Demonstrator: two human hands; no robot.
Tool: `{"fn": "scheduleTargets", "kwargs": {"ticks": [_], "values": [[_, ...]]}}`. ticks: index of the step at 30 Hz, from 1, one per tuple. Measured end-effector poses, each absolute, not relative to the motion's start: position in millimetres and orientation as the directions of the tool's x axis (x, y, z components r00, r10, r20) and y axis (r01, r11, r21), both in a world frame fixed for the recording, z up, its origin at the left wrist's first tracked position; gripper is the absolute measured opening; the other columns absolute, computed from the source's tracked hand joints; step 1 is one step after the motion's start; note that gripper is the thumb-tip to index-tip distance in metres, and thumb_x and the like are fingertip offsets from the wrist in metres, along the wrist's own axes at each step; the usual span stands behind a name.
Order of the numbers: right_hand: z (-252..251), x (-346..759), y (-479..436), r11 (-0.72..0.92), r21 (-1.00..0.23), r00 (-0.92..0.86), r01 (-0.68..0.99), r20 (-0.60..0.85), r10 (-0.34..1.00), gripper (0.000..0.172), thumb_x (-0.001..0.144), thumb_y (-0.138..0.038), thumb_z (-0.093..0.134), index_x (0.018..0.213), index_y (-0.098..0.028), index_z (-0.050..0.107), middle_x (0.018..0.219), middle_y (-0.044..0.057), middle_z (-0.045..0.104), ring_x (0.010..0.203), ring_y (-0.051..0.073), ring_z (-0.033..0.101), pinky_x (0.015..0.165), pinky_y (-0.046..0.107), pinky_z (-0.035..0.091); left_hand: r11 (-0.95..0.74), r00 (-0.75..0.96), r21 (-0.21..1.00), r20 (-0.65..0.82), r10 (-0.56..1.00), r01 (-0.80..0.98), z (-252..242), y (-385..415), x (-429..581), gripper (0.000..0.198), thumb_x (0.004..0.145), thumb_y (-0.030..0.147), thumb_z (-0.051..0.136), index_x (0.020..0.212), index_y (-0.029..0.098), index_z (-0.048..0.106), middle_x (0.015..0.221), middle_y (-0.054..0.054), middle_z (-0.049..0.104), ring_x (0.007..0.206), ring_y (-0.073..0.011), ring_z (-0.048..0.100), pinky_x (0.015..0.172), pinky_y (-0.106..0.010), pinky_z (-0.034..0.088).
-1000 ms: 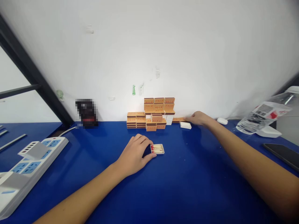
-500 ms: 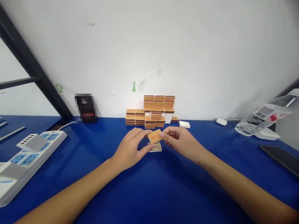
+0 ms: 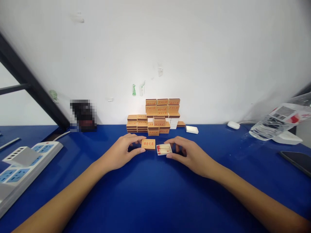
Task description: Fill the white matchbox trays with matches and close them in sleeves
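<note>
My left hand (image 3: 123, 151) grips the left end of an orange matchbox sleeve (image 3: 148, 144), thumb in front and fingers behind. Just right of it, my right hand (image 3: 188, 154) holds a white matchbox tray (image 3: 159, 154) by its right end. Red-tipped matches lie in the tray. A small gap separates sleeve and tray. Behind them, several orange matchboxes (image 3: 162, 109) form a stepped stack against the wall, with a lower stack (image 3: 137, 124) at its left.
A white tray (image 3: 191, 129) lies right of the stack. At the left are a power strip (image 3: 31, 168) and a pixelated dark object (image 3: 84, 116). A white case (image 3: 233, 125), a plastic bottle (image 3: 274, 121) and a phone (image 3: 297, 161) are at the right.
The sleeve has come down and left, away from the tray, and my right hand has let go of it. That hand now holds the tray of matches. The view has shifted slightly.
</note>
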State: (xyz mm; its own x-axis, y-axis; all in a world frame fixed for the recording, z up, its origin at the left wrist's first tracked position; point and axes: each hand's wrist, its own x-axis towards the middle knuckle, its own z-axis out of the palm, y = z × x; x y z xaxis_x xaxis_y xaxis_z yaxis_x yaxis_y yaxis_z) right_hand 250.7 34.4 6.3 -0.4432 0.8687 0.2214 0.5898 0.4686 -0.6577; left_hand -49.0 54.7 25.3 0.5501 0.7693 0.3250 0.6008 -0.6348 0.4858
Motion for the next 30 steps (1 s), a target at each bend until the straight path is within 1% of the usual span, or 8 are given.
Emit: {"fn": "scheduleTargets", "kwargs": {"ticks": [2, 6, 12, 19, 21, 26, 28, 30], "values": [[9, 256, 37, 0.422, -0.707, -0.423, 0.567, 0.19, 0.886, 0.035, 0.097, -0.047, 0.069, 0.127, -0.031, 0.069, 0.087, -0.001, 0.064, 0.072, 0.017, 0.055, 0.07, 0.035, 0.05, -0.635, 0.554, 0.497, 0.321, 0.768, 0.592, 23, 54, -48, 0.037, 0.1, 0.037, 0.067, 0.136, 0.031, 0.068, 0.11, -0.005, 0.076, 0.092, -0.0197, 0.069, 0.082, -0.036, 0.059], [9, 257, 36, 0.38, -0.771, -0.404, 0.511, 0.175, 0.898, 0.035, 0.096, -0.045, 0.071, 0.128, -0.032, 0.07, 0.086, -0.002, 0.064, 0.07, 0.016, 0.054, 0.065, 0.032, 0.047, -0.646, 0.567, 0.482, 0.32, 0.759, 0.592, 19, 54, -45, 0.039, 0.101, 0.038, 0.066, 0.139, 0.032, 0.066, 0.11, -0.005, 0.076, 0.092, -0.0203, 0.068, 0.083, -0.038, 0.058], [7, 256, 34, 0.374, -0.777, -0.416, 0.506, 0.16, 0.895, 0.034, 0.096, -0.045, 0.07, 0.128, -0.032, 0.07, 0.086, -0.003, 0.062, 0.071, 0.015, 0.053, 0.066, 0.032, 0.047, -0.608, 0.55, 0.527, 0.285, 0.785, 0.594, 18, 53, -44, 0.04, 0.1, 0.038, 0.066, 0.14, 0.032, 0.066, 0.114, -0.006, 0.076, 0.088, -0.0193, 0.068, 0.084, -0.038, 0.058], [6, 254, 32, 0.341, -0.802, -0.39, 0.49, 0.148, 0.909, 0.039, 0.095, -0.05, 0.069, 0.128, -0.029, 0.071, 0.085, -0.002, 0.062, 0.07, 0.016, 0.054, 0.065, 0.032, 0.049, -0.586, 0.562, 0.58, 0.249, 0.789, 0.565, 19, 52, -42, 0.039, 0.1, 0.038, 0.066, 0.138, 0.028, 0.067, 0.112, -0.005, 0.076, 0.094, -0.0204, 0.07, 0.083, -0.036, 0.057], [3, 253, 31, 0.328, -0.81, -0.378, 0.486, 0.143, 0.914, 0.04, 0.095, -0.051, 0.069, 0.128, -0.029, 0.071, 0.085, -0.001, 0.062, 0.072, 0.016, 0.055, 0.068, 0.033, 0.051, -0.583, 0.577, 0.596, 0.231, 0.783, 0.552, 18, 51, -41, 0.038, 0.103, 0.039, 0.063, 0.139, 0.027, 0.065, 0.117, -0.005, 0.075, 0.098, -0.0208, 0.069, 0.086, -0.036, 0.057], [3, 253, 30, 0.322, -0.814, -0.351, 0.483, 0.157, 0.923, 0.041, 0.095, -0.053, 0.069, 0.127, -0.028, 0.071, 0.086, -0.001, 0.062, 0.077, 0.017, 0.057, 0.071, 0.033, 0.052, -0.565, 0.583, 0.623, 0.206, 0.786, 0.541, 16, 50, -39, 0.039, 0.106, 0.045, 0.056, 0.14, 0.028, 0.063, 0.134, -0.005, 0.07, 0.116, -0.0239, 0.066, 0.095, -0.037, 0.054], [5, 251, 29, 0.316, -0.823, -0.355, 0.471, 0.151, 0.923, 0.041, 0.095, -0.052, 0.069, 0.127, -0.027, 0.07, 0.087, 0.0, 0.063, 0.076, 0.017, 0.057, 0.07, 0.032, 0.051, -0.548, 0.569, 0.642, 0.203, 0.797, 0.536, 16, 49, -38, 0.039, 0.105, 0.046, 0.056, 0.14, 0.028, 0.063, 0.133, -0.005, 0.07, 0.117, -0.0242, 0.065, 0.096, -0.037, 0.053], [7, 249, 27, 0.298, -0.84, -0.352, 0.454, 0.138, 0.926, 0.04, 0.095, -0.051, 0.069, 0.126, -0.025, 0.069, 0.086, 0.0, 0.065, 0.074, 0.017, 0.058, 0.068, 0.032, 0.05, -0.528, 0.551, 0.667, 0.205, 0.809, 0.526, 16, 48, -37, 0.04, 0.105, 0.045, 0.058, 0.14, 0.027, 0.063, 0.127, -0.005, 0.072, 0.114, -0.0235, 0.066, 0.095, -0.037, 0.053]]}}
